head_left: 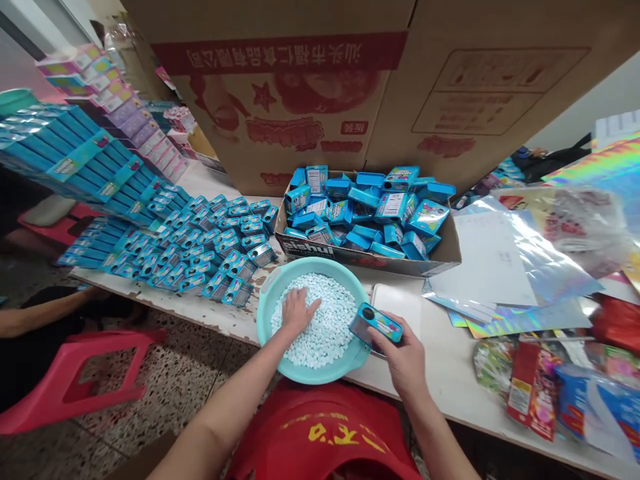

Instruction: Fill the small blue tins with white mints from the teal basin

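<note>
My left hand (296,311) lies palm down, fingers spread a little and pointing up and to the right, the bare forearm running back toward my lower left. My right hand (404,357) is curled in a closed grip, thumb on the near side and fingers wrapped round the far side, knuckles up. Its forearm comes in from the lower right. Both wrists are fairly straight.

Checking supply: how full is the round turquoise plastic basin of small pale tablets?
Well filled: pale tablets heap across the turquoise basin; the left hand rests on them.
</note>
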`<state>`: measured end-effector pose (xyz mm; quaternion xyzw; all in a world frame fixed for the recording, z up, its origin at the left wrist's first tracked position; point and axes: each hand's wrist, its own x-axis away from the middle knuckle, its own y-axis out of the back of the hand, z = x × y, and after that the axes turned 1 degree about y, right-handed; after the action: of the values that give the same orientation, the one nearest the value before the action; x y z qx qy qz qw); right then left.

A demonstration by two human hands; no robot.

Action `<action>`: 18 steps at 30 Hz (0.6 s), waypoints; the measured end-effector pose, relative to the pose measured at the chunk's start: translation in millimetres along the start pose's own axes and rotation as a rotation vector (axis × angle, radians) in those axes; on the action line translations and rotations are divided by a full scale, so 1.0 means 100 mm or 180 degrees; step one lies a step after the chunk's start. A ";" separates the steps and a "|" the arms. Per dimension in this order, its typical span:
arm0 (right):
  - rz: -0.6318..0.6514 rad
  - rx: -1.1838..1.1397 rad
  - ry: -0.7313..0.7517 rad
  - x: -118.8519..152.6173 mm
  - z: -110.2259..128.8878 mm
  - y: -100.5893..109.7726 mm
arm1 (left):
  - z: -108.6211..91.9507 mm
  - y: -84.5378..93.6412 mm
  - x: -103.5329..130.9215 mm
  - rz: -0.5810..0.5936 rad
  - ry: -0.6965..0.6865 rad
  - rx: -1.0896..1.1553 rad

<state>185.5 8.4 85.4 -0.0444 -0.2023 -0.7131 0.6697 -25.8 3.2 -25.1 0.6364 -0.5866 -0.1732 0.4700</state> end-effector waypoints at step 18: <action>0.0589 0.0816 0.1444 -0.04 -0.19 -0.46 | -0.29 0.42 0.24 0.0161 0.0950 0.2851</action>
<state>145.2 6.4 56.2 0.1833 -0.1309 -0.6092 0.7604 -21.2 -1.9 31.1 0.7799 -0.5450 0.2018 0.2324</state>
